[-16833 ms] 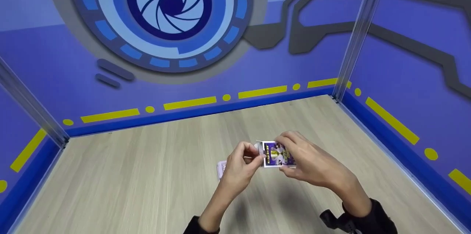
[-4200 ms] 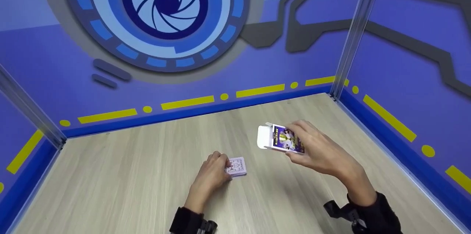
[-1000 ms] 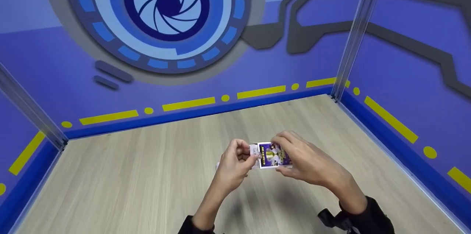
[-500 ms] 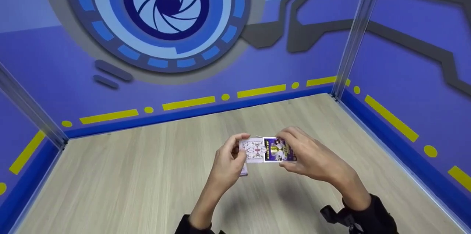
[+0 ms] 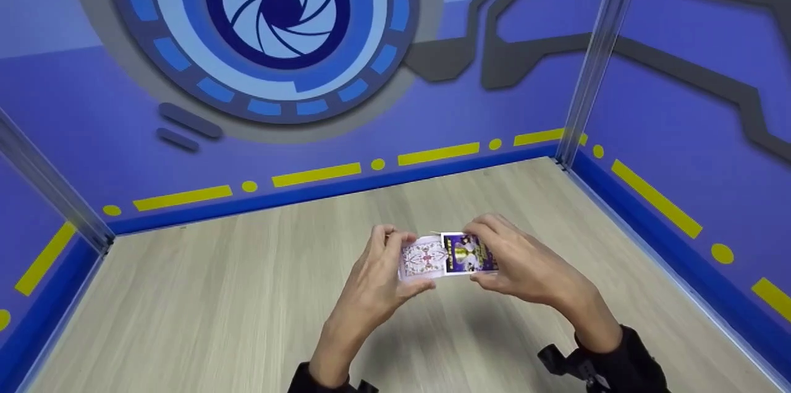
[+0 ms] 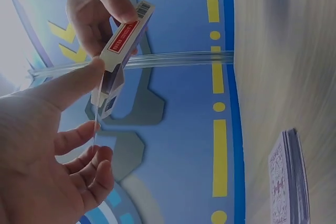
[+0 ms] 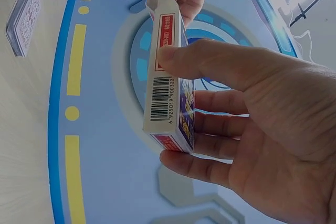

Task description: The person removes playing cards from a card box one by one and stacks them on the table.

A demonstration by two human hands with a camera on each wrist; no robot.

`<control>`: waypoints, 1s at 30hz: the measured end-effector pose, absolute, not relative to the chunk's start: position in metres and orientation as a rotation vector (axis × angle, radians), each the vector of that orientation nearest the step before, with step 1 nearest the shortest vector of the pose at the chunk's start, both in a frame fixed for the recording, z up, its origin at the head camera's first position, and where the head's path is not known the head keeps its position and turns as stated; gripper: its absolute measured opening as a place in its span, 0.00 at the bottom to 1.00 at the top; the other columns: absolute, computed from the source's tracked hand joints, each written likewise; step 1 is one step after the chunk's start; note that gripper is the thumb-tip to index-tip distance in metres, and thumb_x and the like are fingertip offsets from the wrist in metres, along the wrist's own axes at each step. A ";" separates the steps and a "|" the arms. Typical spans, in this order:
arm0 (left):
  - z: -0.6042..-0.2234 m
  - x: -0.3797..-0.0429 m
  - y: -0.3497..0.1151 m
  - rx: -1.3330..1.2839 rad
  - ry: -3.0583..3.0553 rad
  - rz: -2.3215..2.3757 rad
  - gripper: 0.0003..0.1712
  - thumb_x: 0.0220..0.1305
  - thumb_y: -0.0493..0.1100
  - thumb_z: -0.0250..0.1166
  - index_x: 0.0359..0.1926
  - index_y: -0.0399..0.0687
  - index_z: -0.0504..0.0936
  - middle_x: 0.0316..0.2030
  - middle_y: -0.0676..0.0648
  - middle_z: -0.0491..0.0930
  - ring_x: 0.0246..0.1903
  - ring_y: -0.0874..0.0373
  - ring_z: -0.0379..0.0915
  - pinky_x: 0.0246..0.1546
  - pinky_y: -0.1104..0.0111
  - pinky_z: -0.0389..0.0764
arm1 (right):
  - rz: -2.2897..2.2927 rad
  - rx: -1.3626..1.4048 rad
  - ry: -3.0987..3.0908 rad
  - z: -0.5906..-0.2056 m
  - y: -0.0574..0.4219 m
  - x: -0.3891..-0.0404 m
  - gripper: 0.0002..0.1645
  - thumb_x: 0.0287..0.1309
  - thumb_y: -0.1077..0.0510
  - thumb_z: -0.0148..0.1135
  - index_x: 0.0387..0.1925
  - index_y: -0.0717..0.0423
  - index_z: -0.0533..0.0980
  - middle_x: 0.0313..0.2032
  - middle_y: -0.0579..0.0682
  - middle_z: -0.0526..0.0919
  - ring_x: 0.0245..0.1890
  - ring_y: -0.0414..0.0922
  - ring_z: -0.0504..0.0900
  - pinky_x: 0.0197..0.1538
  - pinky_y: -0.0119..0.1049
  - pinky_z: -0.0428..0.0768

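My left hand [image 5: 371,278] holds a playing card [image 5: 424,258] with a pale, ornate back by its edges, thumb on the near edge and fingers at the far one. Edge-on in the left wrist view, the card looks very thin. Its right end meets the mouth of a purple card box [image 5: 462,253] with white borders. My right hand [image 5: 519,264] grips that box, thumb on the white barcode side [image 7: 160,98] and fingers around the opposite side. The box's flap [image 6: 109,103] stands open toward my left hand. Below, a deck of cards [image 6: 286,182] lies on the table.
The wood-look table [image 5: 235,306] is walled in by blue-purple printed panels [image 5: 346,133] at the back and sides. Clear corner posts [image 5: 602,59] join them. Black bands with small cameras [image 5: 565,362] sit on my wrists.
More of the card shows left of the box than a second ago. My left hand has shifted from a pinch near the box mouth to a wider hold across the card's edges.
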State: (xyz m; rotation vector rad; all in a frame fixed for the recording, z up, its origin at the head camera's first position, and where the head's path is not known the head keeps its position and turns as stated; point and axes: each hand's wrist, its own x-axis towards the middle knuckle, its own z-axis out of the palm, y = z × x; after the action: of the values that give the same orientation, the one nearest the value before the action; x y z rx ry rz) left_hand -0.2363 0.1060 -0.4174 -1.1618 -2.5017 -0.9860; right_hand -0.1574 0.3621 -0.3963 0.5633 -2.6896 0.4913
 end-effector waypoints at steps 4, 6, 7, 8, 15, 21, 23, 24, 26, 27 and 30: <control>-0.417 -0.235 0.107 -1.180 -2.463 -0.818 0.42 0.48 0.57 0.83 0.59 0.44 0.76 0.53 0.47 0.69 0.45 0.58 0.70 0.48 0.64 0.77 | 0.490 0.564 -2.691 -0.397 0.362 -0.157 0.39 0.52 0.54 0.81 0.63 0.58 0.73 0.56 0.49 0.75 0.50 0.41 0.74 0.47 0.39 0.80; -0.417 -0.234 0.108 -1.189 -2.451 -0.773 0.42 0.50 0.57 0.82 0.60 0.45 0.76 0.51 0.48 0.70 0.44 0.58 0.68 0.46 0.64 0.76 | 0.489 0.566 -2.688 -0.397 0.362 -0.158 0.39 0.51 0.54 0.81 0.63 0.58 0.73 0.56 0.50 0.75 0.51 0.41 0.74 0.48 0.40 0.80; -0.417 -0.234 0.109 -1.193 -2.453 -0.759 0.42 0.51 0.57 0.82 0.62 0.46 0.76 0.50 0.48 0.70 0.44 0.58 0.68 0.46 0.64 0.76 | 0.488 0.566 -2.688 -0.397 0.362 -0.158 0.39 0.52 0.55 0.81 0.63 0.58 0.73 0.57 0.50 0.75 0.51 0.41 0.75 0.48 0.40 0.80; -0.417 -0.234 0.109 -1.198 -2.454 -0.751 0.41 0.52 0.57 0.81 0.63 0.47 0.76 0.50 0.48 0.70 0.44 0.58 0.67 0.45 0.64 0.75 | 0.488 0.566 -2.688 -0.397 0.362 -0.158 0.39 0.52 0.55 0.80 0.63 0.59 0.73 0.57 0.50 0.75 0.51 0.41 0.74 0.49 0.40 0.80; -0.417 -0.234 0.111 -1.204 -2.515 -0.776 0.39 0.57 0.54 0.79 0.67 0.51 0.77 0.54 0.47 0.70 0.48 0.56 0.68 0.50 0.62 0.75 | 0.472 0.570 -2.696 -0.398 0.362 -0.159 0.39 0.53 0.57 0.79 0.64 0.62 0.72 0.57 0.51 0.75 0.51 0.42 0.74 0.50 0.40 0.80; -0.419 -0.238 0.107 -1.215 -2.480 -0.777 0.38 0.57 0.50 0.80 0.66 0.45 0.76 0.57 0.46 0.71 0.53 0.54 0.69 0.56 0.60 0.75 | 0.474 0.540 -2.704 -0.398 0.364 -0.159 0.39 0.54 0.58 0.78 0.65 0.62 0.72 0.57 0.52 0.75 0.52 0.43 0.74 0.51 0.41 0.80; -0.420 -0.240 0.105 -1.209 -2.476 -0.779 0.38 0.58 0.48 0.80 0.66 0.44 0.75 0.57 0.46 0.72 0.53 0.55 0.69 0.55 0.60 0.75 | 0.471 0.529 -2.703 -0.398 0.366 -0.160 0.39 0.54 0.58 0.77 0.65 0.62 0.72 0.57 0.52 0.75 0.52 0.43 0.74 0.51 0.41 0.80; -0.421 -0.241 0.104 -1.202 -2.480 -0.780 0.38 0.58 0.48 0.80 0.66 0.44 0.75 0.57 0.46 0.72 0.52 0.55 0.69 0.54 0.60 0.75 | 0.471 0.523 -2.701 -0.398 0.367 -0.160 0.38 0.54 0.58 0.77 0.65 0.62 0.72 0.58 0.53 0.75 0.52 0.43 0.74 0.50 0.41 0.80; -0.421 -0.243 0.101 -1.184 -2.505 -0.794 0.38 0.59 0.47 0.79 0.67 0.43 0.74 0.56 0.47 0.73 0.51 0.56 0.69 0.53 0.61 0.75 | 0.477 0.512 -2.700 -0.398 0.368 -0.161 0.38 0.54 0.59 0.77 0.65 0.62 0.72 0.58 0.53 0.75 0.53 0.44 0.74 0.50 0.41 0.80; -0.421 -0.244 0.100 -1.173 -2.516 -0.801 0.38 0.59 0.47 0.79 0.68 0.43 0.74 0.56 0.47 0.73 0.50 0.56 0.69 0.53 0.61 0.76 | 0.478 0.505 -2.700 -0.398 0.369 -0.161 0.38 0.54 0.59 0.77 0.65 0.62 0.72 0.57 0.53 0.75 0.53 0.45 0.74 0.50 0.42 0.80; -0.422 -0.246 0.097 -1.147 -2.547 -0.828 0.38 0.60 0.45 0.78 0.68 0.42 0.74 0.56 0.46 0.74 0.50 0.56 0.70 0.54 0.60 0.76 | 0.495 0.480 -2.701 -0.398 0.372 -0.161 0.37 0.54 0.60 0.77 0.65 0.62 0.72 0.58 0.54 0.75 0.53 0.45 0.74 0.51 0.42 0.80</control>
State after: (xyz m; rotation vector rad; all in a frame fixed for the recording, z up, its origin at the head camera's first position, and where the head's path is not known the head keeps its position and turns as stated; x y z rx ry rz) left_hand -0.2464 0.0973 -0.4222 -1.1468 -2.5472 -0.8277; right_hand -0.1608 0.3721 -0.3975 0.4803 -2.7011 0.4953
